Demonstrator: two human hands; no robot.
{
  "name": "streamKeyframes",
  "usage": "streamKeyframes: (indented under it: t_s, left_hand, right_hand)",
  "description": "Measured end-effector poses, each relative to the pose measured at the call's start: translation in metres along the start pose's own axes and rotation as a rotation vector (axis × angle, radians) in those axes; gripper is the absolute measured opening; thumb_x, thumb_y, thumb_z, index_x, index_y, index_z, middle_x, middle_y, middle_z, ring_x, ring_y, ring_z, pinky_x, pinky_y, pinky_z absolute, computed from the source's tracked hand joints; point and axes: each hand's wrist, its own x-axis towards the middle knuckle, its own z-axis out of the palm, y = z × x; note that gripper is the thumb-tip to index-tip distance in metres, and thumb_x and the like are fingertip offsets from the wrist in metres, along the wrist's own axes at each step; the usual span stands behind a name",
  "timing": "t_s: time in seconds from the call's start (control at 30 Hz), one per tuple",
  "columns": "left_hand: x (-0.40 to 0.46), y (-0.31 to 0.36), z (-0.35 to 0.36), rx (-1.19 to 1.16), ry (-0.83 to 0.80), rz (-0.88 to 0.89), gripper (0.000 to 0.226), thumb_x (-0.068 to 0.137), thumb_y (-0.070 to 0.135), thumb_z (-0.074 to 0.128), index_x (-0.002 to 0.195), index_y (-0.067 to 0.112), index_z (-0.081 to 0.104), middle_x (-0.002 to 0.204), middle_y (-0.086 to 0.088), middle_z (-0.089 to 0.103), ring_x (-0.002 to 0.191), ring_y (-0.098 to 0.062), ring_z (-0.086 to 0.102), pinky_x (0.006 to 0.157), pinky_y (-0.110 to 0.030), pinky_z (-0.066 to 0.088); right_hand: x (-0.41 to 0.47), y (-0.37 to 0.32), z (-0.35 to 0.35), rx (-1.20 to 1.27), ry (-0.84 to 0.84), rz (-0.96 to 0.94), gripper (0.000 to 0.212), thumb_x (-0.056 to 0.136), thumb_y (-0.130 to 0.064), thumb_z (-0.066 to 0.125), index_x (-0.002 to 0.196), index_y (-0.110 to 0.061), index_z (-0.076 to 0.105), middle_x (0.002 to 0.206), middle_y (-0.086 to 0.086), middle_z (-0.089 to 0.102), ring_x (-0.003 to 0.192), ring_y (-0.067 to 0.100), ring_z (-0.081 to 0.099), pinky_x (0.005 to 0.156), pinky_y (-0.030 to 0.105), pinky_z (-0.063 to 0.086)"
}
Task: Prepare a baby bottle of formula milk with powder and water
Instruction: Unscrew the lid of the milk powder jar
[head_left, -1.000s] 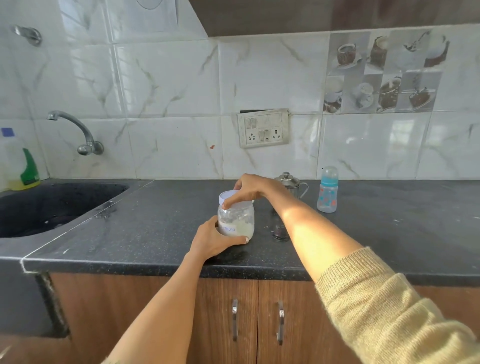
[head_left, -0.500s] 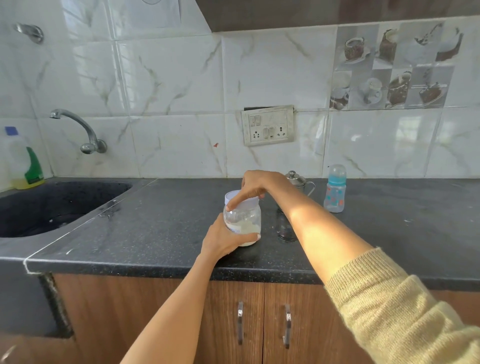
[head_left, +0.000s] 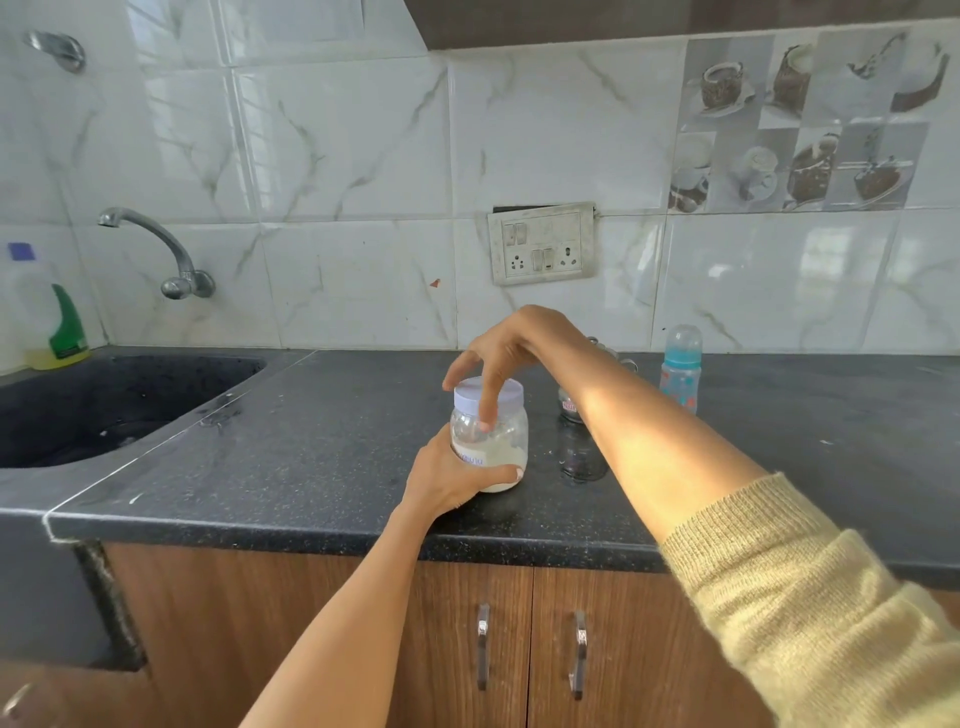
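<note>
Left of the baby bottle (head_left: 680, 370), the powder jar (head_left: 490, 441) stands gripped low by the left hand (head_left: 451, 478); the right hand's (head_left: 511, 345) fingers clasp its lid (head_left: 488, 395) from above.

On the counter (head_left: 322, 467) we find the powder jar (head_left: 491, 441) near the front edge — our left hand (head_left: 449, 480) wraps its base, our right hand (head_left: 511, 345) sits over its lid (head_left: 488, 397). A glass (head_left: 579, 452) stands just right of it, the baby bottle (head_left: 680, 371) farther right and behind. The sink (head_left: 104, 405) lies left — its tap (head_left: 161, 254) on the wall behind.
</note>
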Motion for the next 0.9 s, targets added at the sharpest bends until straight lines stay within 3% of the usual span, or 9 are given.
streamKeyframes:
  t_s: [0.13, 0.27, 0.4, 0.47, 0.53, 0.63, 0.7, 0.83, 0.9]
  left_hand:
    - [0.001, -0.002, 0.001, 0.006, 0.005, -0.024, 0.081, 0.046, 0.059, 0.08, 0.117, 0.034, 0.049, 0.107, 0.016, 0.059, 0.099, -0.01, 0.057, 0.08, -0.027, 0.045]
    - [0.0, -0.002, 0.001, 0.035, 0.009, -0.025, 0.083, 0.044, 0.062, 0.079, 0.116, 0.033, 0.049, 0.107, 0.015, 0.06, 0.097, -0.01, 0.058, 0.082, -0.029, 0.049]
    - [-0.002, -0.001, 0.0, 0.007, 0.008, -0.023, 0.082, 0.044, 0.059, 0.08, 0.116, 0.032, 0.05, 0.106, 0.015, 0.061, 0.097, -0.009, 0.058, 0.079, -0.025, 0.045]
    - [-0.002, -0.001, -0.001, -0.004, 0.011, -0.029, 0.082, 0.042, 0.058, 0.08, 0.115, 0.031, 0.052, 0.105, 0.015, 0.062, 0.096, -0.009, 0.058, 0.078, -0.025, 0.044]
    - [-0.002, 0.0, -0.001, -0.001, 0.017, -0.038, 0.081, 0.041, 0.058, 0.081, 0.113, 0.03, 0.053, 0.103, 0.015, 0.063, 0.094, -0.009, 0.059, 0.077, -0.025, 0.044]
    - [-0.002, 0.0, -0.002, 0.001, 0.02, -0.054, 0.079, 0.042, 0.056, 0.083, 0.11, 0.03, 0.054, 0.1, 0.014, 0.064, 0.093, -0.009, 0.06, 0.078, -0.026, 0.048]
    - [-0.002, -0.001, -0.002, 0.009, 0.019, -0.06, 0.081, 0.041, 0.057, 0.083, 0.111, 0.029, 0.054, 0.101, 0.013, 0.063, 0.093, -0.01, 0.06, 0.08, -0.028, 0.05]
    - [-0.003, -0.001, -0.002, -0.001, 0.019, -0.062, 0.078, 0.042, 0.055, 0.084, 0.109, 0.029, 0.055, 0.1, 0.013, 0.064, 0.091, -0.008, 0.06, 0.077, -0.026, 0.049]
    - [-0.003, 0.0, -0.003, -0.008, 0.019, -0.062, 0.078, 0.041, 0.054, 0.084, 0.108, 0.028, 0.056, 0.099, 0.013, 0.065, 0.092, -0.009, 0.061, 0.077, -0.026, 0.049]
  right_hand:
    - [0.003, -0.008, 0.0, 0.003, 0.092, 0.156, 0.106, 0.057, -0.081, 0.062, 0.145, -0.031, 0.032, 0.154, 0.001, 0.028, 0.118, 0.029, 0.053, 0.098, 0.04, 0.046]
    - [0.0, -0.012, 0.005, -0.046, 0.138, 0.144, 0.073, 0.074, -0.059, 0.064, 0.138, -0.029, 0.045, 0.141, 0.002, 0.042, 0.088, 0.025, 0.062, 0.072, 0.031, 0.051]
    - [-0.006, -0.007, 0.003, 0.122, 0.027, -0.049, 0.047, 0.08, -0.024, 0.065, 0.123, -0.041, 0.057, 0.146, -0.009, 0.034, 0.136, 0.022, 0.032, 0.089, 0.034, 0.035]
    - [-0.012, -0.007, 0.001, 0.199, 0.07, -0.063, 0.042, 0.083, -0.034, 0.065, 0.125, -0.036, 0.057, 0.15, -0.008, 0.032, 0.141, 0.02, 0.024, 0.091, 0.037, 0.027]
    - [-0.009, -0.005, 0.001, 0.147, 0.153, 0.013, 0.06, 0.08, -0.057, 0.061, 0.134, -0.033, 0.049, 0.152, -0.006, 0.031, 0.139, 0.022, 0.032, 0.089, 0.038, 0.033]
    - [-0.003, -0.003, 0.009, 0.116, 0.144, 0.167, 0.093, 0.065, -0.076, 0.06, 0.142, -0.029, 0.038, 0.151, 0.003, 0.035, 0.101, 0.027, 0.064, 0.071, 0.033, 0.051]
    - [0.001, 0.0, 0.013, 0.155, 0.121, 0.155, 0.087, 0.066, -0.069, 0.063, 0.14, -0.029, 0.04, 0.148, 0.004, 0.037, 0.083, 0.025, 0.07, 0.069, 0.032, 0.056]
    - [-0.001, 0.0, 0.014, 0.205, 0.09, 0.035, 0.058, 0.08, -0.034, 0.06, 0.135, -0.039, 0.043, 0.15, -0.002, 0.029, 0.121, 0.027, 0.049, 0.085, 0.036, 0.052]
    - [-0.005, -0.003, 0.01, 0.214, 0.084, -0.001, 0.058, 0.08, -0.036, 0.061, 0.134, -0.043, 0.043, 0.151, -0.007, 0.027, 0.137, 0.024, 0.031, 0.089, 0.038, 0.046]
